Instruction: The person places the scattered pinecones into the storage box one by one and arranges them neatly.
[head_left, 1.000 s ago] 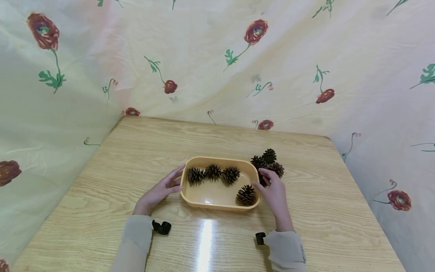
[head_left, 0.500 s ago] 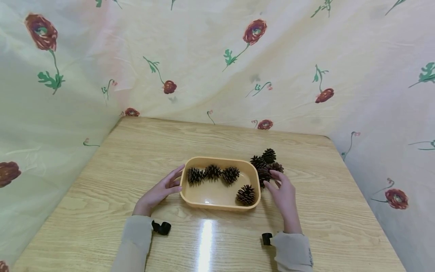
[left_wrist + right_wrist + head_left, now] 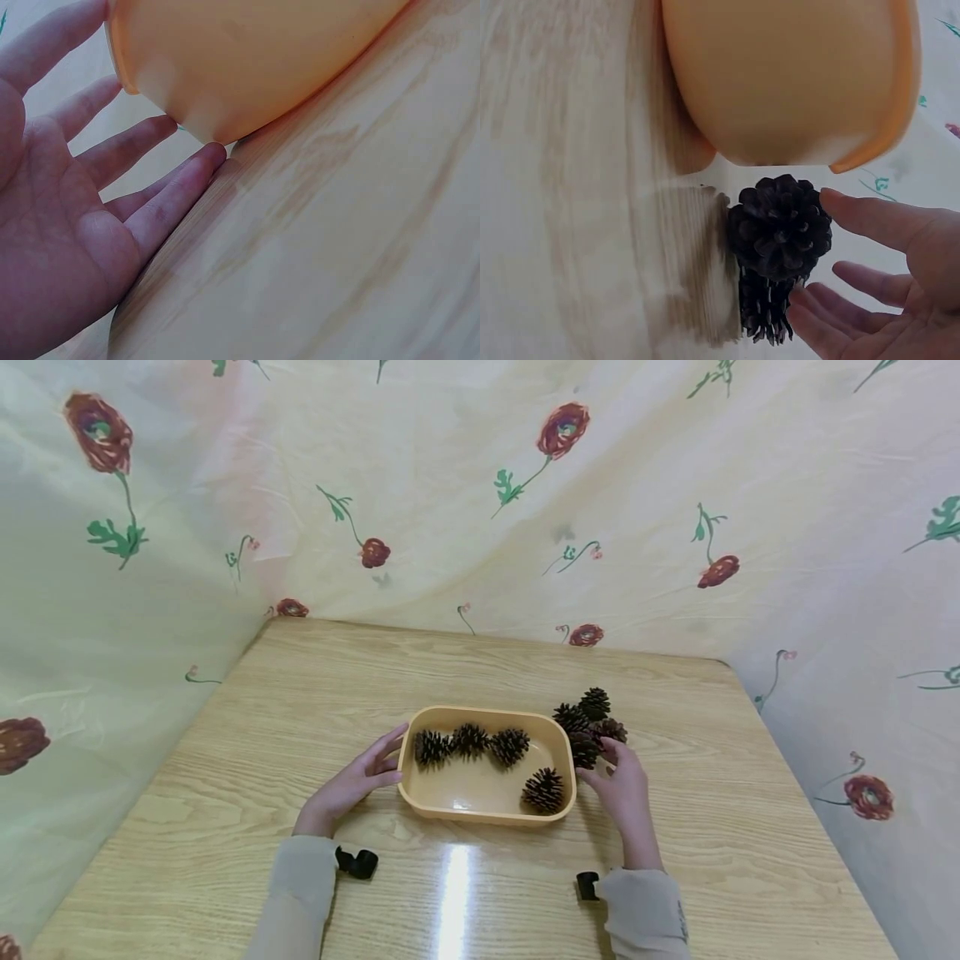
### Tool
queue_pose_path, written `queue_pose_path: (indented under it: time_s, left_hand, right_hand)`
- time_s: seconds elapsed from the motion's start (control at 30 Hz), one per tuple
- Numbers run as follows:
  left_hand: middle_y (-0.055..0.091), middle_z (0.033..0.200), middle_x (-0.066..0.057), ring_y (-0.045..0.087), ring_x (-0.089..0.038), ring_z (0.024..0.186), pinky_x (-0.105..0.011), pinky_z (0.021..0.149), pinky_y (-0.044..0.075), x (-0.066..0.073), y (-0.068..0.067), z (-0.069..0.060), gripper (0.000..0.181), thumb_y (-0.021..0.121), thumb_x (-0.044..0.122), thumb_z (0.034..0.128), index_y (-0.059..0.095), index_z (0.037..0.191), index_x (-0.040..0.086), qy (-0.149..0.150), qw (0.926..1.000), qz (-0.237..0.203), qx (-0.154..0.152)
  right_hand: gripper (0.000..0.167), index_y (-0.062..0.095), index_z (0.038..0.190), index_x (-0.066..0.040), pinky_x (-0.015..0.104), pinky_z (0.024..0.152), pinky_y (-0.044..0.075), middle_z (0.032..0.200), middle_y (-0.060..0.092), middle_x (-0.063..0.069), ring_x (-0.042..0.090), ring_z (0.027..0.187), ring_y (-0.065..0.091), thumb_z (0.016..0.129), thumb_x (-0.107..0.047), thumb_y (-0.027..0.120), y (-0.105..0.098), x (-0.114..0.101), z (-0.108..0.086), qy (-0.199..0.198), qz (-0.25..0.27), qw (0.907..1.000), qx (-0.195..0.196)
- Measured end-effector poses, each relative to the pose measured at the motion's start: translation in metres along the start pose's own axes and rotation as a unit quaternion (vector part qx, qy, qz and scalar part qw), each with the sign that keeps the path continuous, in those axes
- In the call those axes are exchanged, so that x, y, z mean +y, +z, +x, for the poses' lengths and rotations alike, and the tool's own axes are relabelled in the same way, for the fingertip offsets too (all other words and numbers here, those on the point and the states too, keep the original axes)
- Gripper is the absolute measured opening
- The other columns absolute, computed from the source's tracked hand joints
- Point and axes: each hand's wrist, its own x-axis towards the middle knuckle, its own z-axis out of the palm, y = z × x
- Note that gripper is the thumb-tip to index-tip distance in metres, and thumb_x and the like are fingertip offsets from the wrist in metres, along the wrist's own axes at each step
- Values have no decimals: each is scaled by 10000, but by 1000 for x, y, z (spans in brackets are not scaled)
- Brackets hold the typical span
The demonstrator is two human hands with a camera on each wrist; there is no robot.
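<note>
My left hand (image 3: 351, 787) touches the left end of a yellow-orange plastic tray (image 3: 457, 815) with spread fingers. In the left wrist view its fingertips (image 3: 214, 154) meet the tray's outer wall (image 3: 247, 67). Four becomes several only outside: inside the tray, a row of pine cones (image 3: 470, 740) lies along the back, and a lone pine cone (image 3: 543, 790) sits at the front right. At the tray's right end my right hand (image 3: 622, 785) is beside a dark pine cone (image 3: 780, 225) on the table, thumb tip close to it, fingers loosely bent and not closed round it.
Several more pine cones (image 3: 595, 702) cluster on the table behind my right hand, close to the tray's right back corner. The wooden table (image 3: 315, 660) meets a flower-patterned cloth (image 3: 450, 527) at its back and sides. Black straps (image 3: 358, 862) sit at both wrists.
My right hand has drawn away to the right from the tray's edge, then edged slightly back toward the nearest pine cone. My left hand and the tray have stayed put.
</note>
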Motion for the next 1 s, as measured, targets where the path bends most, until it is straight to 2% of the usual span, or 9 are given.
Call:
queue_pose_path:
  time_s: [0.33, 0.6, 1.0]
  left_hand:
    - [143, 1614, -184, 243, -458, 1440, -603, 1156, 225, 0, 1, 0, 728, 527, 79, 986, 133, 1569, 265, 17, 10000, -71, -3]
    - [140, 1614, -187, 244, -462, 1438, -596, 1156, 231, 0, 1, 0, 736, 531, 68, 981, 127, 1571, 245, -11, 10000, -86, 14]
    - [142, 1615, -180, 244, -453, 1441, -593, 1159, 231, 1, 2, 1, 739, 546, 96, 980, 128, 1571, 249, -34, 10000, -81, 18]
  right_hand:
    - [704, 315, 1436, 105, 541, 1087, 383, 1436, 385, 333, 470, 1310, 418, 864, -64, 689, 7, 3, 5, 186, -364, 9991, -99]
    - [642, 354, 1390, 130, 535, 1061, 411, 1398, 420, 347, 477, 1270, 454, 870, -59, 679, 11, 6, 7, 135, -312, 9994, 11]
    - [585, 388, 1365, 101, 517, 1014, 467, 1385, 443, 335, 480, 1234, 506, 883, -71, 673, 13, 6, 6, 381, -67, 9993, 5]
